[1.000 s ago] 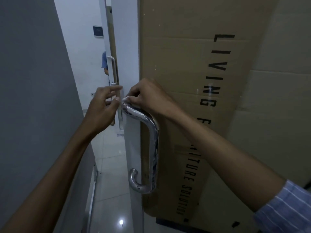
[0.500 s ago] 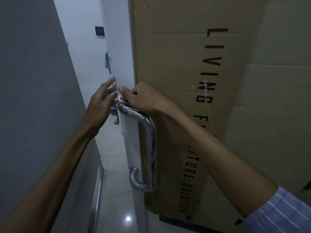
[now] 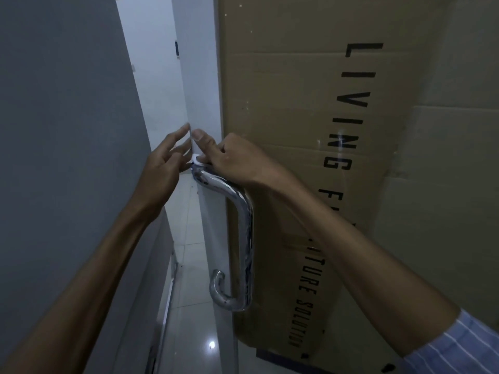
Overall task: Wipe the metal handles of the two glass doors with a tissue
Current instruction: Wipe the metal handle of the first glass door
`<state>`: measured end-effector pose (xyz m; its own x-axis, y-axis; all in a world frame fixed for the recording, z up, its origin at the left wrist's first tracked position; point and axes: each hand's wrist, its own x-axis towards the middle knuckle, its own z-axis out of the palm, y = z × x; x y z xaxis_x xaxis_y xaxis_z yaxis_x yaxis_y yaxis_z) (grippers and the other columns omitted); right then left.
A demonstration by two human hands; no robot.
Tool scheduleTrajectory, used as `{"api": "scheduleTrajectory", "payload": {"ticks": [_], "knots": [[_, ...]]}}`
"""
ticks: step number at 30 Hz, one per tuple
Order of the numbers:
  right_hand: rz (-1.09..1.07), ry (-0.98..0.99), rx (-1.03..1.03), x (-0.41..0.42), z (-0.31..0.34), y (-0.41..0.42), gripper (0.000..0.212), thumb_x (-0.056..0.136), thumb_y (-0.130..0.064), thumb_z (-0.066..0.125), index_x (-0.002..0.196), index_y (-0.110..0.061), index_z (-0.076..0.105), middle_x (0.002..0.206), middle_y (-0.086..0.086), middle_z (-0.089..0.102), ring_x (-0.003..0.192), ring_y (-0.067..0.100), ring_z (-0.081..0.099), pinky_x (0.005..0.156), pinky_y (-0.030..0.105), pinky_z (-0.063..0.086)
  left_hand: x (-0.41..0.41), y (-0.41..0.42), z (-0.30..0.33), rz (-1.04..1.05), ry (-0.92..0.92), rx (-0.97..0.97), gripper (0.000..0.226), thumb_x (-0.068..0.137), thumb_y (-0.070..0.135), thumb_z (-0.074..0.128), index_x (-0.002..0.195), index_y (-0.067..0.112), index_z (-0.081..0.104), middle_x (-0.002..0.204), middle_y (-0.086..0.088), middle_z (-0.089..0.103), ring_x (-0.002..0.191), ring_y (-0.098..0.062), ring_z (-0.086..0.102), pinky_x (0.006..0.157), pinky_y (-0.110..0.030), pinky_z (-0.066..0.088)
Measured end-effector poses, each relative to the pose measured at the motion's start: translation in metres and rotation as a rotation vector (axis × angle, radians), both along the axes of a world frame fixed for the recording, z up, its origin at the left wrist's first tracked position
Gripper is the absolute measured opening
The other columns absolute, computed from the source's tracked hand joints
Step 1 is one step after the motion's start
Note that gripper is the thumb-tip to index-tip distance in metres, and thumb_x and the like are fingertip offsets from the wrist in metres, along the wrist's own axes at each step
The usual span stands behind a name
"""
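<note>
Below your arms you see the floor (image 3: 189,238), laid in pale glossy tiles with thin dark joints, running away through the gap beside the glass door (image 3: 213,238). A small bright light spot glints on the tiles near the bottom. The cardboard box (image 3: 297,103) stands upright behind the glass, its lower end near the floor.

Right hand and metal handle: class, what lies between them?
In the head view, a white tissue lies under the right hand, against the metal handle top.
</note>
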<state>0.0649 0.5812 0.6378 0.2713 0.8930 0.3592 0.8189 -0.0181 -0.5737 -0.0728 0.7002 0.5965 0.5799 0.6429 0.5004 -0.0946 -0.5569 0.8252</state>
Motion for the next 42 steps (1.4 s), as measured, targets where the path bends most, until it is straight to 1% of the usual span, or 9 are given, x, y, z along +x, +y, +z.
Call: {"api": "scheduleTrajectory", "payload": {"ticks": [6, 10, 18, 23, 27, 31, 35, 37, 42], "knots": [[0.027, -0.007, 0.019, -0.008, -0.003, -0.006, 0.085, 0.101, -0.074, 0.027, 0.05, -0.02, 0.068, 0.102, 0.021, 0.077, 0.047, 0.021, 0.05, 0.051, 0.029, 0.042, -0.007, -0.007, -0.003, 0.035, -0.021, 0.016, 0.048, 0.111, 0.022, 0.041, 0.157, 0.033, 0.045, 0.161, 0.006, 0.047, 0.144, -0.014, 0.051, 0.115, -0.044, 0.049], [0.062, -0.032, 0.011, -0.009, -0.005, -0.015, 0.097, 0.101, -0.074, 0.024, 0.092, 0.006, 0.077, 0.101, 0.007, 0.08, 0.068, 0.029, 0.073, 0.066, 0.041, 0.06, -0.011, -0.01, -0.005, 0.051, -0.02, 0.033, 0.048, 0.111, 0.022, 0.043, 0.157, 0.035, 0.045, 0.159, 0.003, 0.05, 0.142, -0.017, 0.054, 0.114, -0.044, 0.05], [0.146, -0.054, 0.039, -0.021, -0.004, -0.028, 0.08, 0.106, -0.063, 0.03, 0.045, -0.014, 0.045, 0.082, 0.017, 0.078, 0.034, 0.011, 0.036, 0.042, 0.022, 0.032, -0.018, -0.025, -0.002, 0.075, -0.032, 0.006, 0.046, 0.113, 0.02, 0.043, 0.158, 0.032, 0.044, 0.155, -0.003, 0.055, 0.136, -0.016, 0.059, 0.109, -0.031, 0.052], [0.123, -0.09, 0.053, -0.025, -0.002, -0.031, 0.076, 0.108, -0.057, 0.034, 0.046, -0.015, 0.044, 0.044, 0.0, 0.047, 0.032, 0.008, 0.03, 0.048, 0.027, 0.029, -0.025, -0.036, -0.003, 0.07, -0.004, 0.008, 0.052, 0.111, 0.008, 0.042, 0.159, 0.027, 0.042, 0.158, -0.005, 0.05, 0.138, -0.017, 0.055, 0.099, -0.016, 0.054], [0.165, -0.135, 0.082, -0.012, -0.017, -0.034, 0.092, 0.104, -0.07, 0.021, 0.062, -0.005, 0.07, 0.082, 0.016, 0.078, 0.057, 0.023, 0.071, 0.055, 0.037, 0.057, -0.032, -0.041, -0.007, 0.118, 0.01, 0.055, 0.045, 0.105, 0.001, 0.045, 0.138, 0.025, 0.063, 0.144, 0.002, 0.063, 0.134, -0.012, 0.059, 0.111, -0.036, 0.051], [0.203, -0.134, 0.079, -0.023, -0.011, -0.044, 0.081, 0.111, -0.055, 0.028, 0.053, -0.009, 0.063, 0.061, 0.004, 0.073, 0.032, 0.009, 0.042, 0.043, 0.026, 0.033, -0.038, -0.053, -0.011, 0.224, 0.017, 0.157, 0.034, 0.104, 0.005, 0.051, 0.117, 0.031, 0.069, 0.131, 0.001, 0.069, 0.121, -0.012, 0.064, 0.1, -0.022, 0.05], [0.25, -0.156, 0.147, -0.026, -0.013, -0.064, 0.075, 0.112, -0.045, 0.031, 0.041, -0.03, 0.05, 0.04, -0.028, 0.051, 0.034, 0.003, 0.048, 0.045, 0.02, 0.038, -0.043, -0.064, -0.01, 0.209, -0.001, 0.186, 0.031, 0.104, 0.001, 0.048, 0.11, 0.021, 0.071, 0.11, 0.003, 0.074, 0.102, -0.002, 0.068, 0.093, -0.019, 0.055], [0.214, -0.143, 0.166, -0.024, -0.016, -0.065, 0.075, 0.106, -0.064, 0.025, 0.049, -0.033, 0.063, 0.059, -0.009, 0.071, 0.035, 0.007, 0.049, 0.043, 0.033, 0.045, -0.046, -0.07, -0.01, 0.215, 0.004, 0.216, 0.04, 0.103, -0.002, 0.047, 0.104, 0.032, 0.069, 0.104, 0.017, 0.072, 0.091, 0.004, 0.065, 0.085, -0.007, 0.05], [0.204, -0.276, 0.251, -0.024, -0.026, -0.07, 0.071, 0.111, -0.049, 0.033, 0.056, -0.017, 0.062, 0.04, -0.004, 0.041, 0.032, 0.014, 0.035, 0.04, 0.026, 0.026, -0.048, -0.073, -0.006, 0.237, 0.099, 0.324, 0.041, 0.1, -0.004, 0.047, 0.111, 0.03, 0.068, 0.108, 0.024, 0.068, 0.102, 0.012, 0.063, 0.09, -0.008, 0.048]]}}
